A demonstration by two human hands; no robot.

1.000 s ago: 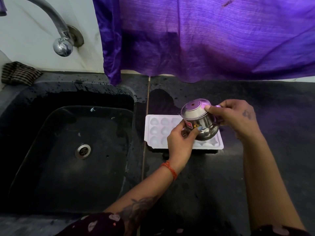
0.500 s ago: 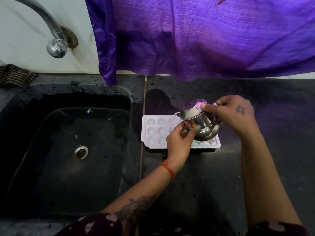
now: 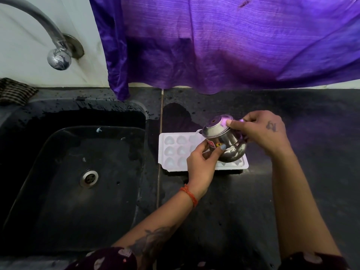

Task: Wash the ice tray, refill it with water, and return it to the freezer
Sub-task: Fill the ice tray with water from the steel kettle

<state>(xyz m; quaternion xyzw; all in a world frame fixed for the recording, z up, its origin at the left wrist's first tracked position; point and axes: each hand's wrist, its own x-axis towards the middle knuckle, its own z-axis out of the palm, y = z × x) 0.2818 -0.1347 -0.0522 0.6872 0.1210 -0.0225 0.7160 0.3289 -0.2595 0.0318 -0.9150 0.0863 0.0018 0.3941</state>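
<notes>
From the head camera, the white ice tray [image 3: 176, 151] lies flat on the dark counter [image 3: 292, 191], just right of the sink [image 3: 78, 172], its heart-shaped cells facing up. Over its right half a small steel pot [image 3: 224, 145] with a lid is tipped so its spout points left and down toward the far row of cells. The right hand [image 3: 259, 131] has its grip closed on the pot's handle side, with one finger laid on the lid; the left hand [image 3: 202, 162] holds the pot's near belly between thumb and curled fingers, steadying it. This looks like the refill step. Whether water is running out cannot be told.

What could go wrong: tipping the pot too steeply would flood one cell and spill over the tray rim onto the counter, which already shows a dark wet patch [image 3: 175, 115] just beyond the tray. The lid could slip if the finger lifts. A brimful tray would slosh on the carry to the freezer.

Room to move: the tray's left edge sits near the sink's rim, so a push leftward risks it tipping in. To the right and near side the counter is open. A purple cloth [image 3: 233, 45] hangs at the far edge, well above the pot; the tap [image 3: 56, 55] is far left.
</notes>
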